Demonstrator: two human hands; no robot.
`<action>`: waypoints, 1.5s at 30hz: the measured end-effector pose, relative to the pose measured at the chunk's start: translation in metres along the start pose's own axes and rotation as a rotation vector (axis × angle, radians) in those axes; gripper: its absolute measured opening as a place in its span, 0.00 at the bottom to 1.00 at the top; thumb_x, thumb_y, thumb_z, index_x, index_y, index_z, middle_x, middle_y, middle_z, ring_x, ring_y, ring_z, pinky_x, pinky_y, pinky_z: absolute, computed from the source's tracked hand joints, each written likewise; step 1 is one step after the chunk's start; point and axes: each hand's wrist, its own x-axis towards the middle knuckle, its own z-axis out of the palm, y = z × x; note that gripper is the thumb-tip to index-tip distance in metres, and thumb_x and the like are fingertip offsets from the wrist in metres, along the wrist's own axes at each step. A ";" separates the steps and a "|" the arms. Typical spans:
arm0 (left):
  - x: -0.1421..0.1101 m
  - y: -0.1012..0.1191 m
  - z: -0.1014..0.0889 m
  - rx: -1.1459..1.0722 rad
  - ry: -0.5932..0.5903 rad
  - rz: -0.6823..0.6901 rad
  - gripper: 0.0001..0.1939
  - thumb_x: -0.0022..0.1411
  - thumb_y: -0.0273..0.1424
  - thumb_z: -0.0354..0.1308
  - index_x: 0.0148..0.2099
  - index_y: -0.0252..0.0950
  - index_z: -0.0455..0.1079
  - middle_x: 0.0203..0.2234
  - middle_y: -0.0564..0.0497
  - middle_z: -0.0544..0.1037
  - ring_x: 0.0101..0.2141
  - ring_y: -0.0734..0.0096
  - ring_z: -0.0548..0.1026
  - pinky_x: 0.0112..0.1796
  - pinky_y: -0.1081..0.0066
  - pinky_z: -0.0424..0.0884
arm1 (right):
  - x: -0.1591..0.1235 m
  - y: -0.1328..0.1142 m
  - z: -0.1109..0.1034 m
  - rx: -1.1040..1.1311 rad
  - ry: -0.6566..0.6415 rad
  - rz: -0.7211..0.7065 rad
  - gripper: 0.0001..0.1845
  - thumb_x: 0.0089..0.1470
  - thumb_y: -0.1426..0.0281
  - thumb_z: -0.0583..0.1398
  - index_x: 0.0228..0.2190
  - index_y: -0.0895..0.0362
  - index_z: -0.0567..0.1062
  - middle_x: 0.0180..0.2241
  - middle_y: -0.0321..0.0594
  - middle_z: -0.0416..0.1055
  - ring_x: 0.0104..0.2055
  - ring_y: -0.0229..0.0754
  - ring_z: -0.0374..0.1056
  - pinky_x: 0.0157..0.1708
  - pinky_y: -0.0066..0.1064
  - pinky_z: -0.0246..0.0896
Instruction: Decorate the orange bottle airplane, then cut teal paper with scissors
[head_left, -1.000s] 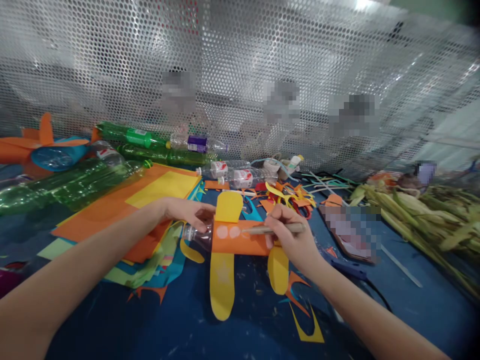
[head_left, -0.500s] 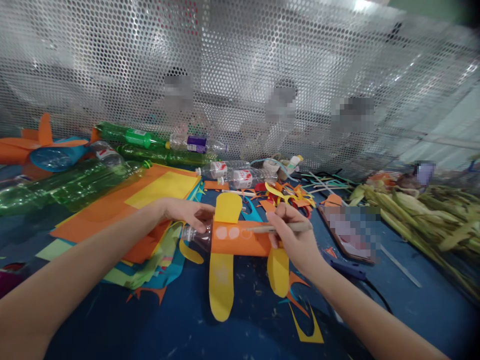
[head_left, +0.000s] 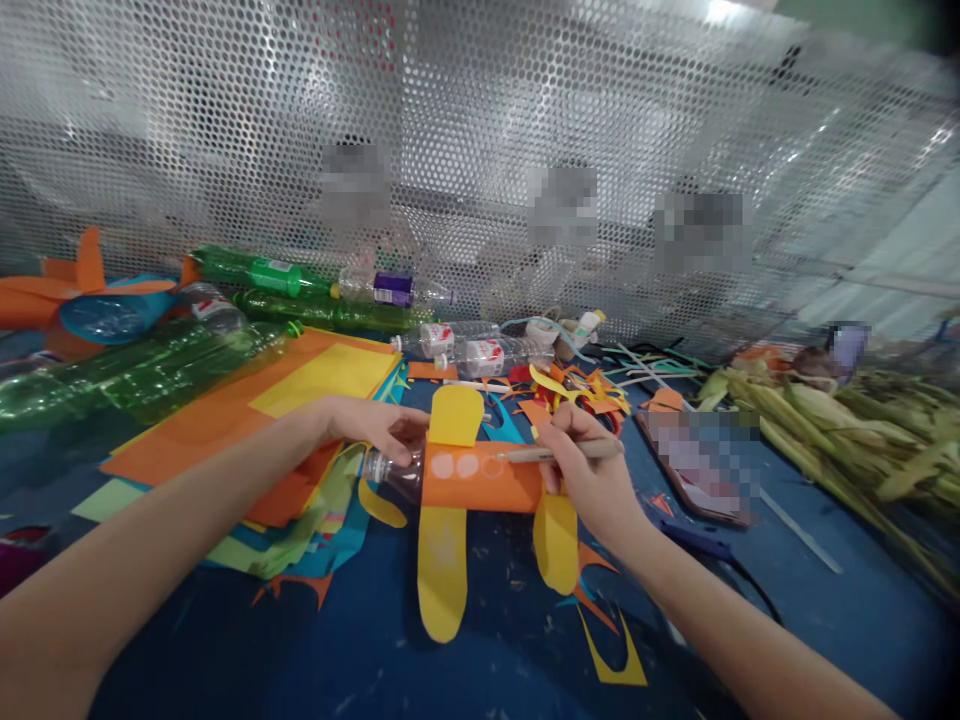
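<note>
A clear plastic bottle (head_left: 407, 478) lies on its side, wrapped in orange paper (head_left: 484, 494). Yellow paper wings (head_left: 442, 570) stick out from it, one bearing a pale star, and another yellow piece (head_left: 556, 540) sits at its right end. My left hand (head_left: 388, 432) is closed around the bottle near its neck, with some fingers hidden behind. In my right hand (head_left: 589, 462) is a slim pale marker (head_left: 536, 454), its tip at a round outline on the orange paper. Left of that outline are two filled whitish circles (head_left: 454, 466).
Stacked coloured paper (head_left: 202, 440) lies at left, with green bottles (head_left: 187, 375) behind. Paper scraps (head_left: 592, 390), a phone (head_left: 694, 465), a dark blue tool with a cord (head_left: 694, 538) and dried husks (head_left: 847, 430) are to the right. A perforated metal screen (head_left: 465, 120) stands at the back.
The marker has shifted very slightly, its tip still at the third circle. My left hand and the bottle look the same.
</note>
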 end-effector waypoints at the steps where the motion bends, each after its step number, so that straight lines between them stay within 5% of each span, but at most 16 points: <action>1: 0.000 0.000 0.000 0.004 0.000 0.001 0.45 0.47 0.36 0.67 0.64 0.40 0.50 0.57 0.44 0.63 0.55 0.54 0.62 0.52 0.62 0.59 | 0.000 -0.001 0.001 -0.011 -0.001 0.001 0.18 0.55 0.63 0.57 0.19 0.53 0.56 0.08 0.25 0.56 0.10 0.30 0.50 0.14 0.23 0.45; 45: -0.001 -0.001 0.000 0.002 0.026 -0.014 0.45 0.46 0.35 0.68 0.63 0.42 0.51 0.56 0.44 0.65 0.54 0.54 0.64 0.52 0.59 0.59 | 0.000 -0.001 0.001 0.037 -0.038 0.015 0.19 0.54 0.62 0.58 0.19 0.53 0.56 0.08 0.25 0.57 0.11 0.30 0.52 0.15 0.23 0.45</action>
